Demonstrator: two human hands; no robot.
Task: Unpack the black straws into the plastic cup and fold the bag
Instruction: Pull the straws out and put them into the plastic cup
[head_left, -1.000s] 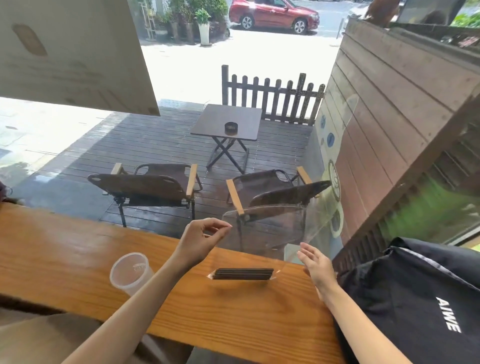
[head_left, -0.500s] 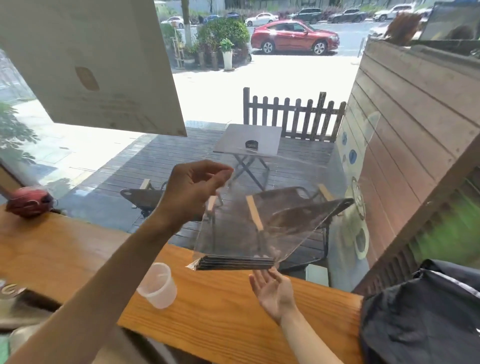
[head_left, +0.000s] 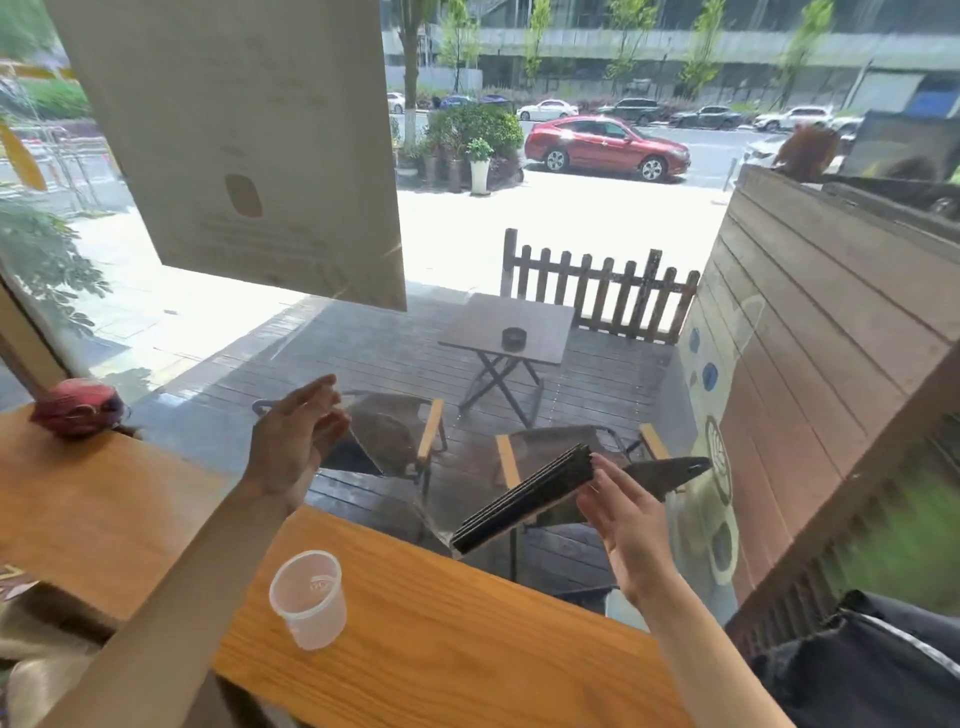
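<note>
The black straws (head_left: 524, 506) form a flat, tight bundle of thin dark rods, tilted with the far end high and the near end low, in the air above the counter's far edge. They sit inside a clear plastic bag (head_left: 405, 441), glossy and nearly invisible (only reflections give away its sheet). The right hand (head_left: 631, 525) is at the bundle's upper end, fingers spread and loosely curved against it; a firm grip cannot be made out. The left hand (head_left: 296, 441) is raised with fingers extended and thumb apart, at the bag's upper left edge; whether it pinches the film is unclear. Below, a translucent plastic cup (head_left: 309, 597), round and tapered, stands empty on the grainy wooden counter (head_left: 441, 649). A dark fabric bag (head_left: 872, 670) lies at right.
</note>
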